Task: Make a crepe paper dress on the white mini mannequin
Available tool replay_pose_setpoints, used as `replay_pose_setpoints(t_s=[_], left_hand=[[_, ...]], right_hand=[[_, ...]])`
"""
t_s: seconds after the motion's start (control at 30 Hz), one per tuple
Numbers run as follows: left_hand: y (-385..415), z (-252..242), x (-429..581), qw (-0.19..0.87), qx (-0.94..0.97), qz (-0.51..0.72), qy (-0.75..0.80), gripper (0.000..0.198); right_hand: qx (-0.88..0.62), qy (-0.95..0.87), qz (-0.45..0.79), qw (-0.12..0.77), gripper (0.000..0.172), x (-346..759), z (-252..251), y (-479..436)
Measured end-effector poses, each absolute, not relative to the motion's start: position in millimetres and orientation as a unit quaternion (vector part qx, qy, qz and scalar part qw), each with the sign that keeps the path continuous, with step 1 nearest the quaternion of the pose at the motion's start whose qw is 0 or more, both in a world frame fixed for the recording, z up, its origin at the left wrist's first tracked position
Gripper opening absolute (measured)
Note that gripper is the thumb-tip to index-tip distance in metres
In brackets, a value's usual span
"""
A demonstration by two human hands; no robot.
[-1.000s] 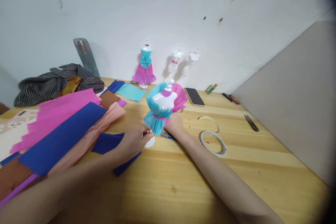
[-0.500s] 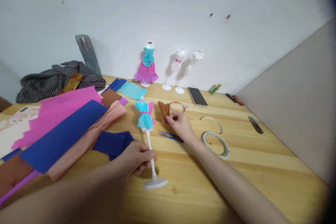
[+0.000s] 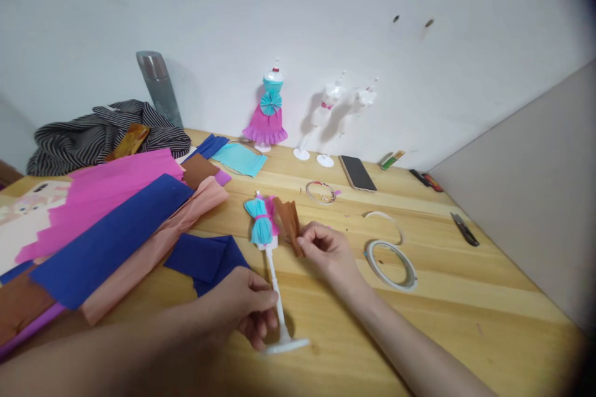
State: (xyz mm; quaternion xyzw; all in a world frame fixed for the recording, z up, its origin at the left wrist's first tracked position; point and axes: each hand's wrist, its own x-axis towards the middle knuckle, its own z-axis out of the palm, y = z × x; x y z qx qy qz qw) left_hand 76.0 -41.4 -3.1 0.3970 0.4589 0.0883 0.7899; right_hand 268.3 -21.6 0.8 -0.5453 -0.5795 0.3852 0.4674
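In the middle of the head view, a small white mannequin stand (image 3: 274,274) leans slightly, dressed at the top in turquoise and pink crepe paper (image 3: 262,223). My left hand (image 3: 254,309) is closed round its thin pole, just above the round base. A strip of pleated brown crepe paper (image 3: 290,223) is pinched between the thumb and fingers of my right hand (image 3: 326,251). That strip is close to the right side of the dressed figure; whether they touch I cannot tell.
Crepe paper sheets, a blue one (image 3: 114,239) on top, cover the left. Behind stand a dressed mannequin (image 3: 265,121), two bare ones and a bottle (image 3: 161,87). A phone (image 3: 357,172), tape roll (image 3: 391,265) and cutter (image 3: 464,229) lie to the right.
The brown paper has come nearer to the dressed mannequin. The mannequin has shifted slightly and turned in my left hand, its base now tilted. The blue thread snips no longer show beside my right hand.
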Motion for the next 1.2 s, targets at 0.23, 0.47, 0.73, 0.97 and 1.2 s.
replay_pose_setpoints(t_s=[0.23, 0.47, 0.73, 0.97, 1.2], left_hand=[[-33, 16, 65, 0.713, 0.455, 0.147, 0.513, 0.053], [-16, 20, 65, 0.702, 0.443, 0.241, 0.503, 0.055], [9, 16, 60, 0.696, 0.427, 0.217, 0.535, 0.05], [19, 19, 64, 0.694, 0.457, 0.175, 0.529, 0.051], [25, 19, 65, 0.678, 0.469, 0.195, 0.532, 0.043]], right_hand=[[-0.536, -0.689, 0.281, 0.4, 0.024, 252, 10, -38], [-0.497, -0.738, 0.269, 0.37, 0.023, 233, 23, -46], [-0.505, -0.737, 0.275, 0.355, 0.023, 235, 22, -35], [-0.52, -0.729, 0.286, 0.341, 0.025, 239, 16, -22], [-0.528, -0.722, 0.281, 0.347, 0.023, 242, 14, -21]])
